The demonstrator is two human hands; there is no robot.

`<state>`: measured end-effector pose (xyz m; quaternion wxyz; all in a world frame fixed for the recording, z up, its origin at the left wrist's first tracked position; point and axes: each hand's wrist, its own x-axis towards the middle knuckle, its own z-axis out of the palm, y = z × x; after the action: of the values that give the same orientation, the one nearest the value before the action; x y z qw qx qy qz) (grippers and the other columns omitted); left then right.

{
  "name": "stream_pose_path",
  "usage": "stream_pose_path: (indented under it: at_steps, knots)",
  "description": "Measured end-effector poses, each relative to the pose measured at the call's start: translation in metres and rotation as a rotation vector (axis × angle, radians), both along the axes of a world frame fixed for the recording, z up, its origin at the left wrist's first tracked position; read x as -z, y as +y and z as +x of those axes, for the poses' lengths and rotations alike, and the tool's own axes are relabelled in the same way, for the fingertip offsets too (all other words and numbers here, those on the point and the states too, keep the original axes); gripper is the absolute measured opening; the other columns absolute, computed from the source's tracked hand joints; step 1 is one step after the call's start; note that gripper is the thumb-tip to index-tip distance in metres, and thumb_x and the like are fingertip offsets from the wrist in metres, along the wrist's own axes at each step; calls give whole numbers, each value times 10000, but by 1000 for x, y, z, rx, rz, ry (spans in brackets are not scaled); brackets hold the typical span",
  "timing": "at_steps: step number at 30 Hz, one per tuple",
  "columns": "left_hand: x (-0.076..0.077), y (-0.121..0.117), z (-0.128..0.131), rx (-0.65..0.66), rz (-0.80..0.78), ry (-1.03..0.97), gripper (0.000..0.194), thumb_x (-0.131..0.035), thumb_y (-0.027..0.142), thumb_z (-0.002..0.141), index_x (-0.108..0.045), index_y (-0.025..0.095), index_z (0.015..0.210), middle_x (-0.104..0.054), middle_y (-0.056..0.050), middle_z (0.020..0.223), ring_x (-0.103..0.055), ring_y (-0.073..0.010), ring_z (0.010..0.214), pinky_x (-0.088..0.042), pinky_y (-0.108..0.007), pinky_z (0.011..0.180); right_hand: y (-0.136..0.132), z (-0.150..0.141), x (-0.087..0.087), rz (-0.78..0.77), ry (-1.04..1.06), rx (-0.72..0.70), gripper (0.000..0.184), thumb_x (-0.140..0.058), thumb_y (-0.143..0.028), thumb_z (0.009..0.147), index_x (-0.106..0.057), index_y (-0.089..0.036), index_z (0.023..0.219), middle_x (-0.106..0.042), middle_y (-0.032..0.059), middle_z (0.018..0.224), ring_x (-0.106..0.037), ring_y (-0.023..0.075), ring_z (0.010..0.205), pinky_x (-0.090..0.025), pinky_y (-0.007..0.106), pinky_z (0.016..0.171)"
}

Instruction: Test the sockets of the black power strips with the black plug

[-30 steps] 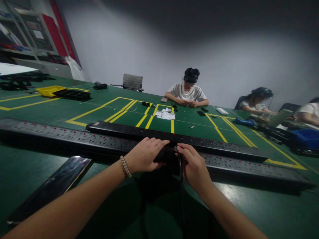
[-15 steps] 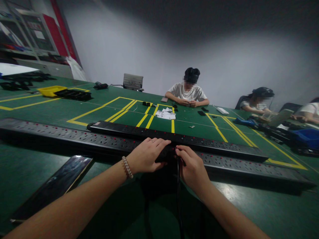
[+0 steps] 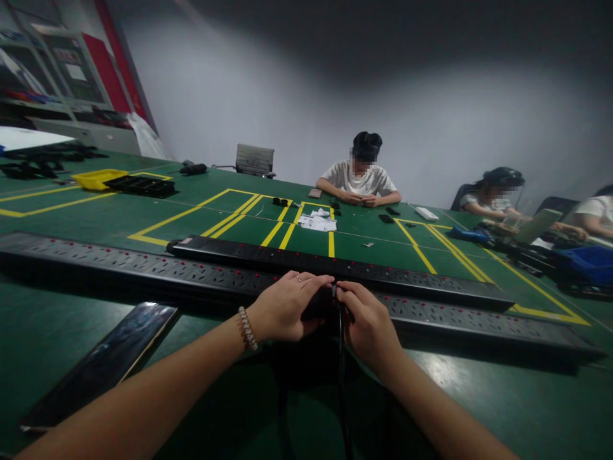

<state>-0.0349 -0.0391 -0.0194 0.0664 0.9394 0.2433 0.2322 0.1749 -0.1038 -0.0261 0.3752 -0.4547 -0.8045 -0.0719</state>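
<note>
Right in front of me lies a long black power strip [image 3: 143, 263] with rows of slots and small red parts. My left hand [image 3: 286, 308] rests over its middle, fingers bent across the top and thumb at the near side. Close beside it, my right hand [image 3: 371, 319] pinches the end of a black cable [image 3: 341, 383] against the strip, a small grey bit showing near the fingertips. The cable hangs down toward me. How far its end sits in the strip is hidden by my fingers. A second, shorter black power strip [image 3: 234, 250] lies just behind the first.
A dark flat panel [image 3: 100, 364] lies at the near left. Farther off are a yellow tray [image 3: 98, 179], a black tray [image 3: 141, 186], white papers [image 3: 317, 221] and a blue bin [image 3: 591, 263]. A co-worker [image 3: 361, 176] sits opposite; others sit at the right.
My left hand has shifted slightly down and right, its fingertips now nearer my right hand. The small grey bit at the cable end shows more clearly. My right hand has barely moved.
</note>
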Motion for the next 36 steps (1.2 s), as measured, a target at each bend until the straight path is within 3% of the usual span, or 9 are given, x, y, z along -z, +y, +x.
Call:
stream_pose_path:
  at_steps: [11,27,36]
  knots:
    - [-2,0,1,3,-2,16,781,-700,300,770,-353,190,1461,-571,-124,1418,-569,-308,1234,-440,-489,1034,-1,3,1,-7,-69,0,315,-492,-12,882,-637,-160,1119,-662,181,1232,-665,285,1116,-579,482,966]
    - [-5,0,1,30,27,66,785,-698,271,768,-353,161,1464,-570,-134,1412,-555,-296,1255,-430,-464,1035,-1,0,5,28,-15,6,243,-480,-65,935,-635,-154,1100,-656,191,1223,-665,276,1119,-586,458,955]
    - [-6,-3,1,6,36,38,697,-692,334,831,-380,189,1437,-585,-119,1392,-567,-293,1234,-431,-453,1022,-2,6,-9,277,195,70,303,-595,-68,885,-625,-219,1146,-628,127,1265,-643,261,1161,-569,449,975]
